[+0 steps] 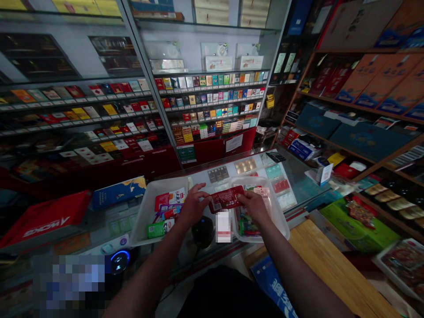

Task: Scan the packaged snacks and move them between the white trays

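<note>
Red box [49,216] far left of packet [227,199], white lettering. Left tray [143,221] nearer packet, snacks inside. Left hand [194,206] pinches packet's left end. Packet is red, fine print unreadable, held above glass counter [300,170]. Right hand [255,206] pinches packet's right end. Right tray [281,224] just right of packet; bare wood top [318,251] farther right.

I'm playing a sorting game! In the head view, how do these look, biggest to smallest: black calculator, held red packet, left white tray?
1. Left white tray
2. Held red packet
3. Black calculator
</note>
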`<state>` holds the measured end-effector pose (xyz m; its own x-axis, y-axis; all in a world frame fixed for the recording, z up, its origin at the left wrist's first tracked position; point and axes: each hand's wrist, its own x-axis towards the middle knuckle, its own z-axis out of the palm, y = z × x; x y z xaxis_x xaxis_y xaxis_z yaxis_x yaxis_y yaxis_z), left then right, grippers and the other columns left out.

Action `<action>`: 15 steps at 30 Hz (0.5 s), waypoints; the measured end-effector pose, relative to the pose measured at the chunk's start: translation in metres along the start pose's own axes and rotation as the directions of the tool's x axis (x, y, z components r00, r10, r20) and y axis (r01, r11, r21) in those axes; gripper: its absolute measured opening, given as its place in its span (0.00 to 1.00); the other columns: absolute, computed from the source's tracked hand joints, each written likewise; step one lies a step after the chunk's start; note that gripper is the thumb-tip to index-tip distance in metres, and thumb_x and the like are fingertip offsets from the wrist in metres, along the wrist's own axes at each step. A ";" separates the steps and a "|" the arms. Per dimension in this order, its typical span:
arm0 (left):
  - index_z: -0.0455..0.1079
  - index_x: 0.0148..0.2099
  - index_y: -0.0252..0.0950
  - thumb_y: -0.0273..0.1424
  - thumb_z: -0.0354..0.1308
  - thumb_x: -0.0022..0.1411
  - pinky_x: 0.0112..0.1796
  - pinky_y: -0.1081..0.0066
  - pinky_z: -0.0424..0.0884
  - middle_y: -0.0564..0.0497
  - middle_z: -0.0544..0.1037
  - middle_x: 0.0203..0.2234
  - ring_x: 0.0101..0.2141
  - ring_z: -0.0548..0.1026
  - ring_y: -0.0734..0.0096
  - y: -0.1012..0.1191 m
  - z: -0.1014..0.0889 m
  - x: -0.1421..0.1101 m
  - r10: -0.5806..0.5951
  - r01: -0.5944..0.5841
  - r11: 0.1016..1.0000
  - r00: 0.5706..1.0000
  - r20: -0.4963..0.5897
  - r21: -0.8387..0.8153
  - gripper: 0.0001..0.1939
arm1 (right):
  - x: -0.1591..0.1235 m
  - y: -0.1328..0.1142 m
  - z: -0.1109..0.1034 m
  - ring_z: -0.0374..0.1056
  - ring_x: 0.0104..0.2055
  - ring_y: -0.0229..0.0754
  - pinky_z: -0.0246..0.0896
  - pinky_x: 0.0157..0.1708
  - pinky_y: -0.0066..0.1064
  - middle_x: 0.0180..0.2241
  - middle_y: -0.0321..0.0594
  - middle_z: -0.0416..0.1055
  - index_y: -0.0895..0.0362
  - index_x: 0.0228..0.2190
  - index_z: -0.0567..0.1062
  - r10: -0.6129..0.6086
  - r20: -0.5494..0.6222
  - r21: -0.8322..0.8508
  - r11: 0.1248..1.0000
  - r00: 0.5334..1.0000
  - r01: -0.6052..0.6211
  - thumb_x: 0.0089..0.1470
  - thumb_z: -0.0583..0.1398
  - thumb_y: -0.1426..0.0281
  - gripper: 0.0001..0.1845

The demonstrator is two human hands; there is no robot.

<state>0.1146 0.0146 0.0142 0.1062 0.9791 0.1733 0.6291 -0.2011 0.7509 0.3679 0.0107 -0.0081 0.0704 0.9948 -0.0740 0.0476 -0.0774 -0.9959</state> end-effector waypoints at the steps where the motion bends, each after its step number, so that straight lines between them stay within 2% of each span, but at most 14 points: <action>1: 0.80 0.33 0.40 0.35 0.59 0.64 0.65 0.50 0.60 0.46 0.70 0.63 0.63 0.67 0.54 -0.003 -0.001 0.002 0.016 -0.016 1.000 1.000 0.017 0.000 0.10 | 0.001 -0.001 -0.003 0.74 0.35 0.46 0.65 0.39 0.35 0.32 0.39 0.81 0.56 0.32 0.83 -0.050 0.009 -0.078 0.996 0.999 0.050 0.49 0.65 0.59 0.13; 5: 0.79 0.34 0.39 0.32 0.57 0.65 0.65 0.50 0.61 0.44 0.70 0.62 0.64 0.66 0.54 -0.017 -0.006 0.010 0.096 -0.099 0.994 0.992 0.078 0.040 0.10 | 0.003 0.002 -0.007 0.74 0.43 0.48 0.64 0.48 0.38 0.39 0.40 0.82 0.54 0.29 0.81 -0.203 0.058 -0.274 0.938 0.978 0.211 0.51 0.63 0.62 0.09; 10: 0.79 0.37 0.40 0.31 0.54 0.67 0.67 0.45 0.55 0.45 0.67 0.65 0.67 0.61 0.52 -0.031 -0.008 0.015 0.160 -0.181 0.960 0.981 0.114 0.213 0.12 | 0.001 0.013 -0.005 0.72 0.53 0.49 0.60 0.58 0.43 0.50 0.44 0.79 0.53 0.26 0.79 -0.226 0.049 -0.397 0.889 0.973 0.226 0.54 0.62 0.61 0.11; 15: 0.81 0.39 0.41 0.30 0.54 0.66 0.67 0.41 0.53 0.48 0.66 0.66 0.70 0.54 0.46 -0.045 -0.003 0.017 0.157 -0.201 0.930 0.974 0.161 0.309 0.12 | -0.003 0.025 -0.001 0.70 0.56 0.48 0.59 0.61 0.44 0.52 0.44 0.78 0.53 0.29 0.81 -0.213 0.051 -0.487 0.848 0.976 0.210 0.57 0.59 0.64 0.11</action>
<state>0.0857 0.0402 -0.0145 0.3263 0.9271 0.1843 0.8014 -0.3747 0.4662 0.3703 0.0053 -0.0326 0.0081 0.9906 0.1369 0.5402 0.1109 -0.8342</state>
